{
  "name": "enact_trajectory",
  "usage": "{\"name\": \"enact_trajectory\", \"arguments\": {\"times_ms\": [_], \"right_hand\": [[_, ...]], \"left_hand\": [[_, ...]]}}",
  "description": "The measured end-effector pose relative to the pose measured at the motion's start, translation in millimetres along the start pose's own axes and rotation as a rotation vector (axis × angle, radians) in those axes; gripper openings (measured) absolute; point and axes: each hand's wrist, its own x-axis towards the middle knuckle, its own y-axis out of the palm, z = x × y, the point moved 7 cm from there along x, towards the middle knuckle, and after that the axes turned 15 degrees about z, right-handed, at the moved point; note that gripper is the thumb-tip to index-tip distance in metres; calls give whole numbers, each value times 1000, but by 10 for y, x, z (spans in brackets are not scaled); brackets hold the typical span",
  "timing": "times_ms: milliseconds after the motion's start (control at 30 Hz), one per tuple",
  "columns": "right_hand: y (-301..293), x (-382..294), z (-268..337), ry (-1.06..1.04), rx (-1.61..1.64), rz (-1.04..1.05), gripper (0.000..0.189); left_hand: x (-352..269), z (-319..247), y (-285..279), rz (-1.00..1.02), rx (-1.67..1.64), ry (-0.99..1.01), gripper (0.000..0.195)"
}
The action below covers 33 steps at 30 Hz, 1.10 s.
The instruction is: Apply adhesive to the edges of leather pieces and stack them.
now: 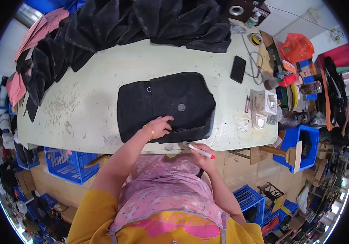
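A black fabric bag panel lies flat on the pale work table in front of me. It carries a round grey emblem and a small metal ring, and a loose fabric edge runs along its near right side. My left hand rests on its near edge with fingers spread, pressing the cloth. At the table's front edge, just off the panel, my right hand grips a white pen-like tool with a red end. The tool's dark tip points towards the panel; its exact kind is unclear.
Stacked black fabric pieces line the far side. To the right lie a phone, a grey cable, a small red-and-white tube and a stained white container. Blue crates stand below the table.
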Motion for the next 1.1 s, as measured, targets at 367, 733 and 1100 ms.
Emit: {"name": "enact_trajectory", "arguments": {"times_ms": [367, 733, 1100], "right_hand": [[836, 599, 409, -228, -365, 331, 21], [830, 548, 329, -178, -475, 371, 16], [679, 371, 181, -66, -609, 324, 30]], "left_hand": [[29, -85, -44, 30, 23, -78, 14], [36, -78, -49, 22, -17, -74, 16], [52, -97, -63, 3, 10, -91, 18]]}}
